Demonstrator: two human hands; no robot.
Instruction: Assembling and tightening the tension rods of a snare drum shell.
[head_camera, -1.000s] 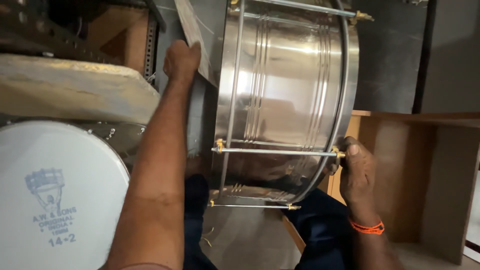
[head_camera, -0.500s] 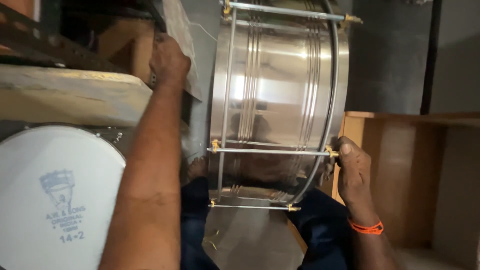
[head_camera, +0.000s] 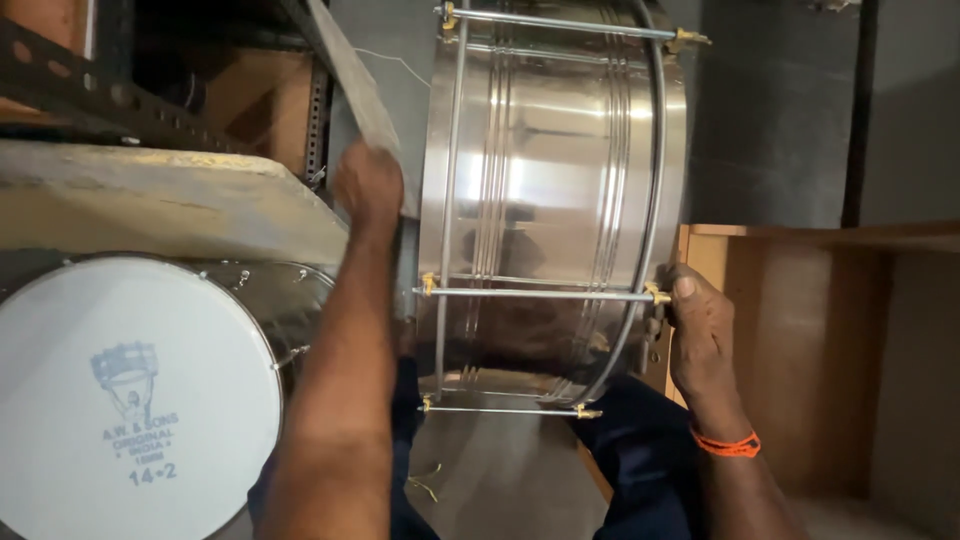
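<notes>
Gripping a polished steel drum shell (head_camera: 555, 200) at centre frame, the right hand (head_camera: 700, 335) has its fingers closed on the rim by a brass lug, while the left hand (head_camera: 368, 185) presses the opposite rim, its fingers hidden. Tension rods are fitted; no drumhead shows. At lower left, a finished drum (head_camera: 135, 400) bears a round white head with a pale blue printed emblem.

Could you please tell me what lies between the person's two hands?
In the head view, the shiny steel drum shell with thin tension rods lies between them: the left hand is at its left rim, the right hand at its right rim.
</notes>
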